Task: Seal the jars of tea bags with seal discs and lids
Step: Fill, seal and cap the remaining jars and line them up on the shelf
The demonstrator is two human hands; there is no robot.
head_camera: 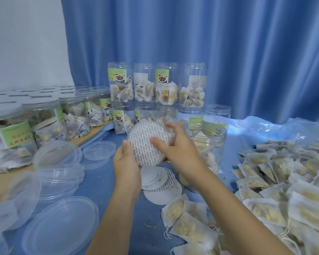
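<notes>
Lidded jars (44, 118): left, on surface (151, 218). Loose lids (61, 225): front left. Stacked open jars (155, 89): centre rear. Seal discs (160, 183): centre. Tea bags (284, 181): right.

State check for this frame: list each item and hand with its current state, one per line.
Left hand: grips seal disc edge.
Right hand: pinches seal disc.
Seal disc: held up, patterned side showing.
Jar by right hand: open, unsealed.
Jars at left: lidded.
Loose lids: off jars.

A pleated blue curtain (191, 43) fills the far side, a white wall (26, 43) at far left, blue-covered table (151, 214) near.
</notes>
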